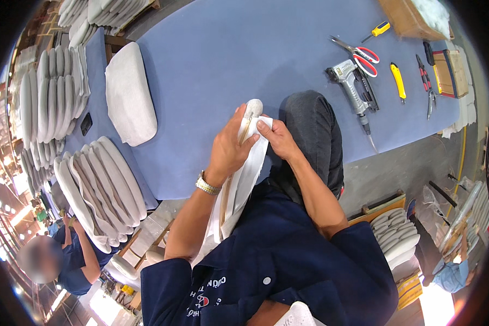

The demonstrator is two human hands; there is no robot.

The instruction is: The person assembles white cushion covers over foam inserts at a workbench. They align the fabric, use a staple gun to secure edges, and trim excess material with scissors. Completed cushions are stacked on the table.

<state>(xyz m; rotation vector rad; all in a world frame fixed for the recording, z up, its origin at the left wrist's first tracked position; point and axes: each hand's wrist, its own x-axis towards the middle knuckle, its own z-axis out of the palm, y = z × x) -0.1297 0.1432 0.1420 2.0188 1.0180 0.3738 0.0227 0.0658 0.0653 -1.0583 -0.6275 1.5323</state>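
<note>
A light grey padded cushion panel (254,107) stands on edge, tilted in front of my body, its lower end against my shirt. A white fabric strip (252,168) runs down its side next to a brownish edge. My left hand (228,145) is wrapped around the panel near its upper end, thumb towards the fabric. With thumb and fingers, my right hand (279,139) pinches the edge of the white fabric close to that end. The fingertips behind the panel and fabric are hidden. Another grey cushion panel (131,95) lies flat on the blue-covered table (212,49).
On the table's right lie a pneumatic staple gun (350,87), scissors (365,60), a screwdriver (381,30), a yellow utility knife (397,81) and red-handled pliers (425,79). A box (402,20) stands beyond. Cushion stacks (100,190) fill the left. Another person (79,261) works there.
</note>
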